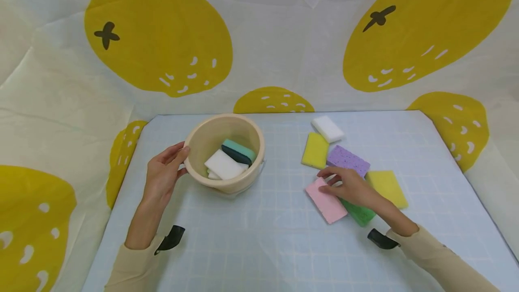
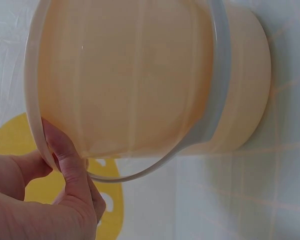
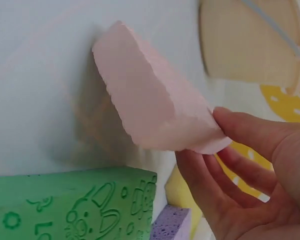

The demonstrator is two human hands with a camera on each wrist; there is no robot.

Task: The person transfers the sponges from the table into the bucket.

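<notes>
A cream bucket (image 1: pixel 198 179) stands on the left half of the table, holding a white sponge (image 1: pixel 225 165) and a teal-and-dark sponge (image 1: pixel 239 151). My left hand (image 1: pixel 162 175) pinches the bucket's rim on its left side; the left wrist view shows thumb and fingers either side of that rim (image 2: pixel 32 100). With my right hand (image 1: pixel 348 186) I pinch a pink sponge (image 1: pixel 327 202) by its far end. In the right wrist view the pink sponge (image 3: pixel 145 95) tilts up off the table, beside a green sponge (image 3: pixel 70 205) with embossed drawings.
Around the right hand lie a purple sponge (image 1: pixel 348 160), a yellow sponge (image 1: pixel 315 150), another yellow sponge (image 1: pixel 387 187) and a white block (image 1: pixel 328 129). The bucket's grey handle (image 2: pixel 220 65) hangs down its side. Behind the table hangs a lemon-print cloth (image 1: pixel 284 48).
</notes>
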